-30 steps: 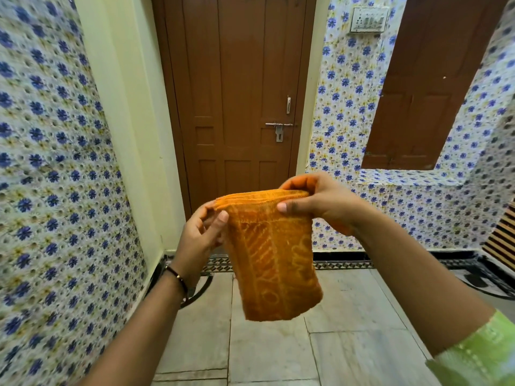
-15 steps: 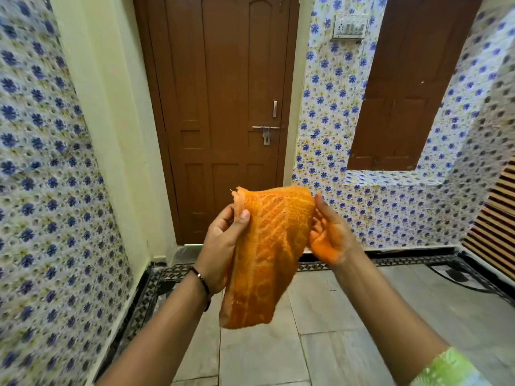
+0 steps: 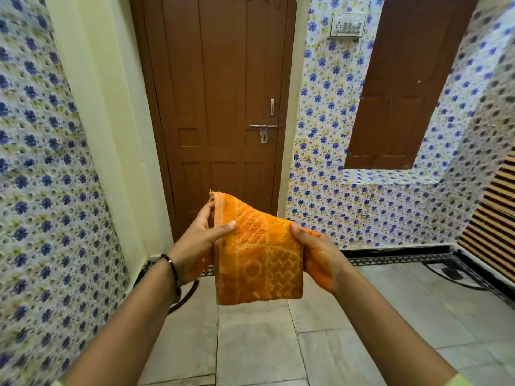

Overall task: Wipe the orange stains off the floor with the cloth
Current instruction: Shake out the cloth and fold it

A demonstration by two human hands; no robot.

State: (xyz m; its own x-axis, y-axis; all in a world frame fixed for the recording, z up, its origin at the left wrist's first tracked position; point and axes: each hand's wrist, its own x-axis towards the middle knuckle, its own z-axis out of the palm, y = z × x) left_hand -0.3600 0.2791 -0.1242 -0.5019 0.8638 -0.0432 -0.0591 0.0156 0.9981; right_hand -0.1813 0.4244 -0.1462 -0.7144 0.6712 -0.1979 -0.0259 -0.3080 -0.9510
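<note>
An orange patterned cloth (image 3: 257, 260), folded, hangs in the air in front of me at chest height. My left hand (image 3: 199, 243) pinches its upper left edge between thumb and fingers. My right hand (image 3: 320, 257) grips its right edge, thumb on the front face. Both palms look tinted orange. The grey stone floor (image 3: 259, 344) lies below the cloth; no orange stains show on the part I can see.
A shut brown door (image 3: 220, 107) with a latch stands straight ahead. Blue-flowered tiled walls (image 3: 41, 190) close in on the left and right. A brown shutter (image 3: 404, 87) sits in the right wall, with a slatted panel (image 3: 498, 218) at the far right.
The cloth has been turned and refolded into a wider, shorter shape. My right hand went from an open palm beside it to gripping its right edge. Both hands dropped lower.
</note>
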